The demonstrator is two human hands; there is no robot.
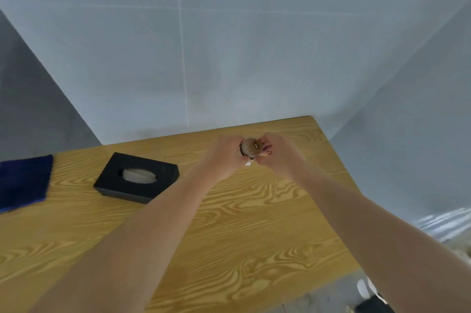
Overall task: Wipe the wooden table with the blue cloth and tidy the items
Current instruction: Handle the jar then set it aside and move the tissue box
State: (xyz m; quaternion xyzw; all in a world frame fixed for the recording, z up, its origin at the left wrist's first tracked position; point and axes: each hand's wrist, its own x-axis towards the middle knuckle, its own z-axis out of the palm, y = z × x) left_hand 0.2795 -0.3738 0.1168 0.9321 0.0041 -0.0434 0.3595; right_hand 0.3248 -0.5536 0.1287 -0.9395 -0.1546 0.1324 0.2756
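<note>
**Both hands on a small round jar**

Right of centre in the frame, the left hand and right hand close around a small brown round jar, fingers clamped on its sides; the blue cloth lies at the left edge on the wooden table; a black tissue box sits between cloth and hands, apart from both.

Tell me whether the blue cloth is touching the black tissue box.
Apart. The head view shows the blue cloth at the table's left edge and the black tissue box further right, with bare wooden table between them.
</note>
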